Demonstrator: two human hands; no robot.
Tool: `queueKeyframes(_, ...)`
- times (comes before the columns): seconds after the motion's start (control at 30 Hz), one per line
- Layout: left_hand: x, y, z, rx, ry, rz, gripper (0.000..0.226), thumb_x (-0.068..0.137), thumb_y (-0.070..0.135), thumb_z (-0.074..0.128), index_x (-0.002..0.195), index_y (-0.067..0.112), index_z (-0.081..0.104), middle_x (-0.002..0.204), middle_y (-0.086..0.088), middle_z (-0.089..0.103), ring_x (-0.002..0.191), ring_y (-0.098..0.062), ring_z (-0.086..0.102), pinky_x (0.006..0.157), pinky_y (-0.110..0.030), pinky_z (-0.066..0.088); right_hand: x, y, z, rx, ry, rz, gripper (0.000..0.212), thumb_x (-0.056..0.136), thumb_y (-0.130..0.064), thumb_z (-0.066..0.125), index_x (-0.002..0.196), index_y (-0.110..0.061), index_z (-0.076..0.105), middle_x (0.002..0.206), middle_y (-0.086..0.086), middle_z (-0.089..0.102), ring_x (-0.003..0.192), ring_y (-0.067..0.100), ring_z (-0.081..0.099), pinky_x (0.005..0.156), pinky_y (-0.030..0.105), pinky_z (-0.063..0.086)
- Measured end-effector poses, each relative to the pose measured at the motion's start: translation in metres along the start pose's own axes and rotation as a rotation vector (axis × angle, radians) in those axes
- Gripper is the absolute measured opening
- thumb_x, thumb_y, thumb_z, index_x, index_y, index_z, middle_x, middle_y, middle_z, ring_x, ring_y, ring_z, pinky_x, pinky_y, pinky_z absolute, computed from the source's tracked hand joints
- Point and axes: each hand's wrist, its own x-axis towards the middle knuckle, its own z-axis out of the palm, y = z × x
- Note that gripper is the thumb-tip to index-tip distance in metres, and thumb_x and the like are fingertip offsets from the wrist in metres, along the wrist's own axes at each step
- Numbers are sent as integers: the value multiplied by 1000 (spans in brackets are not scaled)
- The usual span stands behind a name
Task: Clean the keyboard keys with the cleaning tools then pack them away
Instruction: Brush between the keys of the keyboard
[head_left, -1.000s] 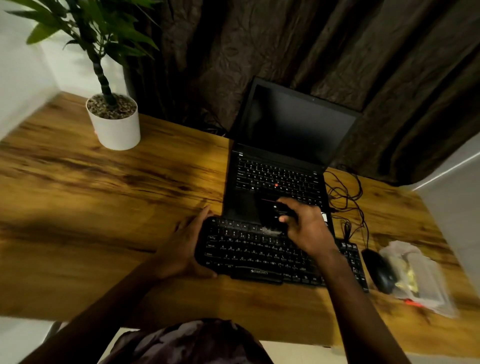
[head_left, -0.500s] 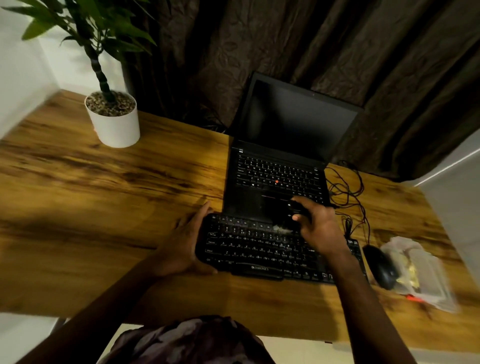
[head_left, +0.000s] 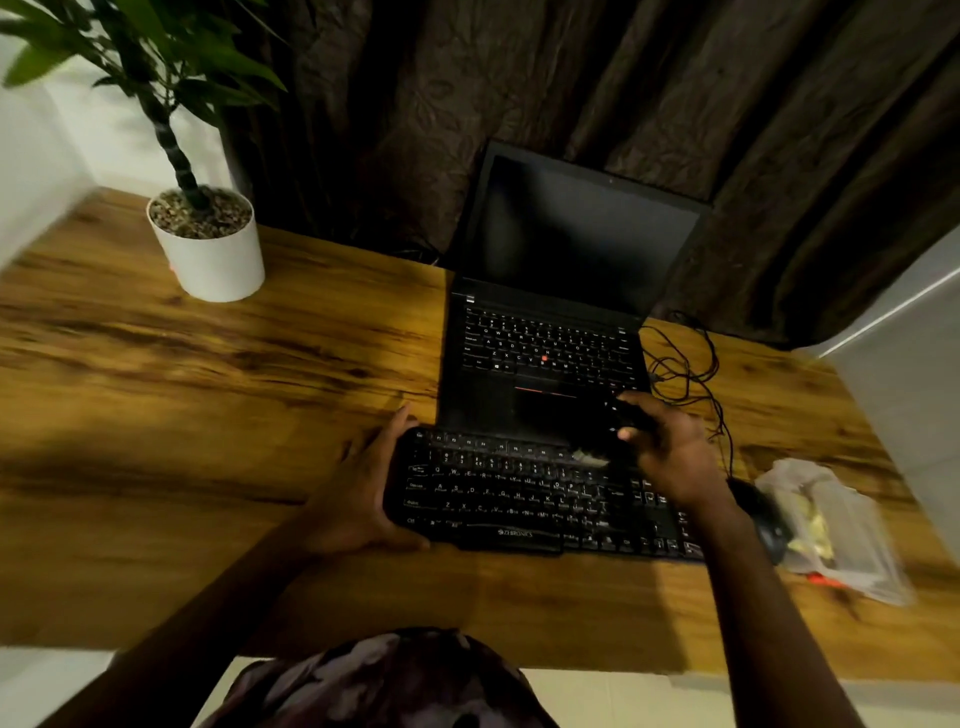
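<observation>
Two hands are at the keyboard (head_left: 519, 499), which lies near the front edge of the desk (head_left: 156, 415). The left hand (head_left: 358, 499) clasps its left end between fingers and thumb, steadying it. A dark brush (head_left: 597, 447), gripped by the right hand (head_left: 670, 457), sets pale bristles on the upper key rows. Brushing looks under way; next comes a light sweep along the remaining rows. A plastic bag (head_left: 831, 530) waits by the right edge, likely for packing.

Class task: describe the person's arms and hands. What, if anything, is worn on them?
The left hand and right hand are bare: no gloves, and no ring or watch shows in the dim light. The forearms are bare, no sleeves in view. A mottled garment shows below.
</observation>
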Motion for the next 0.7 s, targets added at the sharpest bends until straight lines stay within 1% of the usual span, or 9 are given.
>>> queueKeyframes(0.1, 1, 0, 0, 3, 5, 4, 151, 46, 80, 80, 151, 42, -22, 160, 19, 16, 147, -21, 19, 120, -53, 11, 2, -2, 5, -12, 12, -32, 48, 85, 1, 67, 127, -22, 60, 104, 2, 67, 86, 1, 62, 62, 7, 49)
queueKeyframes(0.27, 1, -1, 0, -13, -3, 6, 152, 45, 81, 80, 151, 40, -21, 158, 22, 15, 146, -19, 19, 119, -49, 10, 4, -2, 11, 78, -11, -34, 47, 87, -1, 66, 126, -26, 59, 113, 2, 66, 94, 9, 65, 69, 27, 60)
queueKeyframes(0.3, 1, 0, 0, -15, -3, 7, 152, 46, 80, 80, 151, 41, -21, 158, 23, 15, 146, -18, 18, 119, -48, 9, 3, 0, 6, 78, -4, -30, 46, 87, 0, 66, 125, -25, 60, 112, 2, 66, 93, 9, 65, 69, 27, 60)
queueKeyframes(0.37, 1, -1, 0, -10, 1, 6, 151, 46, 79, 81, 151, 41, -21, 159, 21, 16, 146, -17, 19, 118, -47, 9, -1, 11, -6, 28, -2, -11, 46, 87, 1, 66, 125, -24, 60, 110, 2, 66, 92, 9, 64, 71, 18, 57)
queueKeyframes(0.4, 1, -1, 0, -7, 4, 6, 151, 46, 79, 81, 151, 41, -21, 160, 21, 16, 146, -17, 19, 118, -48, 10, -3, 18, -11, -3, -11, 4, 47, 87, -1, 66, 125, -28, 59, 111, 4, 66, 94, 13, 64, 73, 19, 56)
queueKeyframes(0.5, 1, 0, 1, -2, 8, 3, 151, 46, 76, 82, 151, 42, -21, 159, 20, 17, 145, -17, 19, 118, -48, 9, -8, 34, -20, -75, -19, 85, 49, 87, -9, 67, 126, -38, 57, 114, 9, 65, 100, 23, 64, 81, 39, 58)
queueKeyframes(0.53, 1, -1, 1, -4, 7, 3, 151, 46, 76, 82, 150, 42, -21, 159, 20, 17, 144, -16, 19, 118, -48, 9, -9, 35, -20, -79, -7, 86, 48, 87, -11, 68, 126, -37, 57, 114, 8, 65, 101, 23, 63, 81, 38, 58)
queueKeyframes(0.63, 2, 0, 0, -3, 2, 9, 151, 45, 77, 82, 151, 41, -21, 159, 19, 18, 143, -15, 19, 119, -50, 10, -11, 24, -12, -34, 14, 31, 46, 87, -7, 69, 125, -31, 59, 110, 3, 65, 100, 18, 64, 77, 22, 53)
queueKeyframes(0.7, 1, 1, -1, 0, 3, 17, 151, 45, 77, 82, 151, 41, -20, 157, 22, 17, 142, -11, 18, 118, -49, 11, -12, 19, -8, 21, -3, -2, 46, 86, -3, 69, 122, -30, 60, 109, 3, 68, 101, 18, 65, 82, 29, 56)
